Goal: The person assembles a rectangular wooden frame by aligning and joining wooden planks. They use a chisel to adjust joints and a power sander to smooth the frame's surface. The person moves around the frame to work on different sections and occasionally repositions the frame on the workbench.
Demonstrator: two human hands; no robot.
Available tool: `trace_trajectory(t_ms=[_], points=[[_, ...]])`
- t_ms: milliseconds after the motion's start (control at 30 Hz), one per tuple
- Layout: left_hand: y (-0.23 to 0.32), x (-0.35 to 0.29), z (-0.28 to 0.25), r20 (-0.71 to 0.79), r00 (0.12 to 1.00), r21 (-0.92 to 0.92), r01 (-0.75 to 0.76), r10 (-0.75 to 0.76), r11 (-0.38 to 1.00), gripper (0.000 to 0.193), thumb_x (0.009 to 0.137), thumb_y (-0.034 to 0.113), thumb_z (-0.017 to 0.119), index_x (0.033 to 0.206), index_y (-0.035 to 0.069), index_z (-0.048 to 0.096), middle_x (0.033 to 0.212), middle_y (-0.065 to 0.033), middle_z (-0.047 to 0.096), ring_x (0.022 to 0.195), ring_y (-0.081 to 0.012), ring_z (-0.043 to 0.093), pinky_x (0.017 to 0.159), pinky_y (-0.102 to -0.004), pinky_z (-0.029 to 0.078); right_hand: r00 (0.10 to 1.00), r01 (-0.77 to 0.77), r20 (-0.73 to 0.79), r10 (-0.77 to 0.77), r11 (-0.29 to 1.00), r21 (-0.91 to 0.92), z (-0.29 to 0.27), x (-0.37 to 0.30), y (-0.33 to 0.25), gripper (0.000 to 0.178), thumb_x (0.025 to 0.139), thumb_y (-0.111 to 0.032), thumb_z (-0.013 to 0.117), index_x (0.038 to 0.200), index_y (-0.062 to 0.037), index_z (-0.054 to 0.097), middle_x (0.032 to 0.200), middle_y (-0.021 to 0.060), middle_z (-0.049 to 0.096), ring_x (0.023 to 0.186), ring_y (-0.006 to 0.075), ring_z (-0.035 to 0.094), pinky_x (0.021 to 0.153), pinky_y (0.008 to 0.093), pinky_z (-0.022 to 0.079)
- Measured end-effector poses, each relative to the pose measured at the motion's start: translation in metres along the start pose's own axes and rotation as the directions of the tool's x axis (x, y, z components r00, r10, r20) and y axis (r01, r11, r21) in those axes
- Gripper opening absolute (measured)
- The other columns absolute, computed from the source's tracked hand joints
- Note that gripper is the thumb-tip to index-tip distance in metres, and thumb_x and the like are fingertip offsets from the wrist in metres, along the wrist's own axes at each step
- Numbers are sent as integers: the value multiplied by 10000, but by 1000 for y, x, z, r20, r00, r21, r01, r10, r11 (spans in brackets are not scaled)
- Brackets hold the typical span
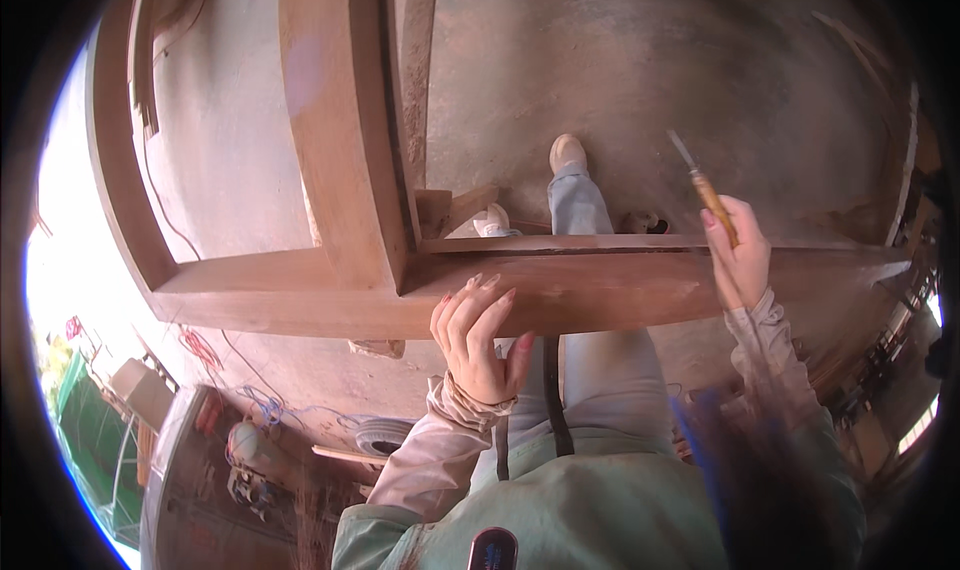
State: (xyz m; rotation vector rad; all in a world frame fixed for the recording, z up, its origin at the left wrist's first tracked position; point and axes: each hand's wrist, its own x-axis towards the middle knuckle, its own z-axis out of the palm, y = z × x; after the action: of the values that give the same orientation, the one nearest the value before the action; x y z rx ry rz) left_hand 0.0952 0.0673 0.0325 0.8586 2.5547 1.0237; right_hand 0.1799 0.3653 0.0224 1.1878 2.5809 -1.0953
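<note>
A long reddish-brown wooden beam (580,292), part of a frame, runs across in front of my body. My left hand (478,335) lies on its near side and top, left of the middle, fingers lightly bent and thumb apart, holding nothing. My right hand (740,255) is raised at the beam's right part and closed around a chisel (712,195). The chisel has a yellow-brown wooden handle and a narrow metal blade, which points away and up to the left. Whether this hand touches the beam I cannot tell.
A thick upright timber (335,120) joins the beam left of my left hand, and another frame member (125,160) stands farther left. My shoe (567,153) is on the floor beyond the beam. Cables and a wheel (383,436) lie behind, at the lower left.
</note>
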Motion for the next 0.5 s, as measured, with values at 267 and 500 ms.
trace_trajectory(t_ms=[267,500], points=[[17,45,31,307,944,106,-160,121,981,307,810,166,643,1105,98,594,1053,-69,624,988,-256,584,894,-397,390,863,24,-501,-62,996,-83,-13,-29,104,216,920,-204,603,1076,-53,596,961,150,631,859,310,608,762,380,480],[28,37,49,278,946,404,-274,168,873,208,881,259,565,1057,166,623,1000,-39,617,939,-248,574,866,-397,378,849,31,-515,-116,985,-171,-25,-31,93,202,892,-214,613,1017,-58,578,910,129,639,846,340,594,744,426,461]])
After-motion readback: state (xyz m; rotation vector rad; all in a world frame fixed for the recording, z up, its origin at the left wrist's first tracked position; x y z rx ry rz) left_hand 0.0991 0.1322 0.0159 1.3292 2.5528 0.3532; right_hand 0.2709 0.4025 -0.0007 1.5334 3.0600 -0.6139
